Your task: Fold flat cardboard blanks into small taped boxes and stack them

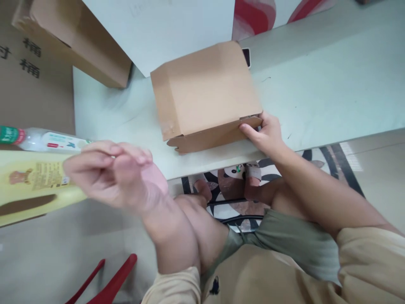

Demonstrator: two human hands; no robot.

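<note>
A closed brown cardboard box (205,93) lies on the pale table (316,93) near its front edge. My right hand (265,135) grips the box's near right corner, thumb along the front flap and fingers under the edge. My left hand (117,173) hovers off the table's left end, blurred by motion, fingers curled loosely together with nothing visible in them. It is over a yellow package (31,185) with a printed label.
A clear plastic bottle (41,141) with a green cap lies beside the yellow package. Larger cardboard boxes (76,38) stand at the back left, and a white sheet (164,29) leans behind the box. A dark phone (247,57) peeks out behind the box. Red chair legs (107,283) are below.
</note>
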